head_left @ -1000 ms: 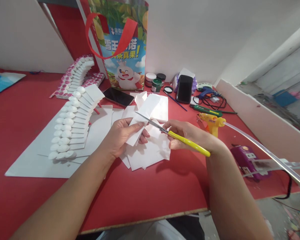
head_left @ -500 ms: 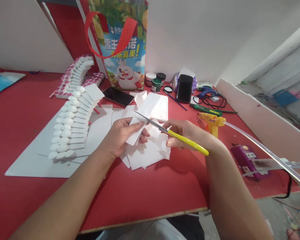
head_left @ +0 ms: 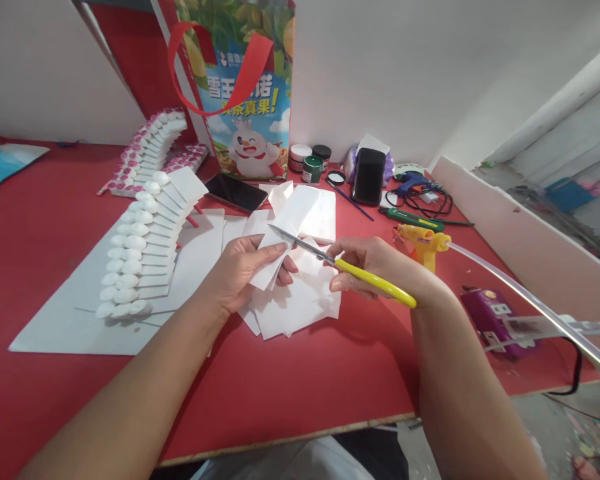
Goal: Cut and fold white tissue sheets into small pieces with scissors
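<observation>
Between the thumb and fingers of my left hand is a folded piece of white paper. My right hand grips yellow-handled scissors, whose blades lie across the paper just beyond my left thumb. Under both hands, loose white paper sheets overlap on the red table. To the left, a curved fan-like row of white paper pieces tipped with white oval pads rests on a white board.
A yellow glue gun with a long clear glue stick stands at the right, near a purple box. Behind are a phone, paint jars, a black device and a tall printed bag. A pink-and-white curved piece lies back left.
The scissors and my right hand have shifted very slightly to the left. My left hand keeps the same hold on the paper.
</observation>
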`<state>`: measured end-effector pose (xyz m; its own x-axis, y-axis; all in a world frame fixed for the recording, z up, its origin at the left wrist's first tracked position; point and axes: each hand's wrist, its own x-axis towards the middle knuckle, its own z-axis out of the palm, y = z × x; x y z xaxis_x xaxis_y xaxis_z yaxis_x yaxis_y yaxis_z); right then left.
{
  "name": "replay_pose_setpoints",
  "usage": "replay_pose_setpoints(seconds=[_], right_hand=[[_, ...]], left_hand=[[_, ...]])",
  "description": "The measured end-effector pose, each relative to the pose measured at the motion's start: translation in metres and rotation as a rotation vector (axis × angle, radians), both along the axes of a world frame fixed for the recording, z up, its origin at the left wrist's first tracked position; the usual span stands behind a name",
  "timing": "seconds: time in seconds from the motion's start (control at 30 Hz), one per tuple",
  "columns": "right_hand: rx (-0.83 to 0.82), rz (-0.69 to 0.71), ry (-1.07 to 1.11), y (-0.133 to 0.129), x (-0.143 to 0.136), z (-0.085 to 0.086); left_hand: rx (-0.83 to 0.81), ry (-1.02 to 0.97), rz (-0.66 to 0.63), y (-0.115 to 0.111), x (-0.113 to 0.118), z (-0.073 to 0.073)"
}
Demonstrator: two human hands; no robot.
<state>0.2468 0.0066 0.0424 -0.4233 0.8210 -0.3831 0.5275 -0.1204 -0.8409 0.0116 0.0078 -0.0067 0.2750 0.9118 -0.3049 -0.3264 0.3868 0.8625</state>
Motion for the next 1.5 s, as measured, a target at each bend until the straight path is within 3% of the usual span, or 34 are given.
replay_pose_setpoints(seconds=[0.37, 0.9, 1.0, 1.1, 1.17, 1.27, 1.37, 1.5], right_hand=[[0.05, -0.036, -0.053, 0.003, 0.004, -0.004], [-0.1, -0.065, 0.142, 0.0, 0.006, -0.001], [-0.043, -0.129, 0.211, -0.002, 0.005, 0.002], [0.115, -0.274, 0.231, -0.001, 0.005, 0.002], [0.238, -0.41, 0.104, 0.003, 0.006, -0.003], [0.449, -0.574, -0.322, 0.013, 0.01, -0.015], [0.532, -0.587, -0.668, 0.022, 0.015, -0.027], [0.45, -0.529, -0.828, 0.026, 0.017, -0.034]], left_hand=[[-0.017, -0.014, -0.013, 0.001, -0.001, 0.0], [0.014, -0.001, -0.062, -0.001, -0.003, 0.003], [0.025, 0.0, -0.038, -0.001, -0.003, 0.001], [0.078, 0.011, 0.024, 0.001, -0.003, -0.001], [0.131, 0.009, 0.055, 0.002, -0.003, -0.001], [0.196, -0.046, 0.102, 0.002, -0.002, 0.0], [0.232, -0.097, 0.159, 0.001, -0.003, 0.001], [0.205, -0.132, 0.177, 0.001, -0.003, -0.001]])
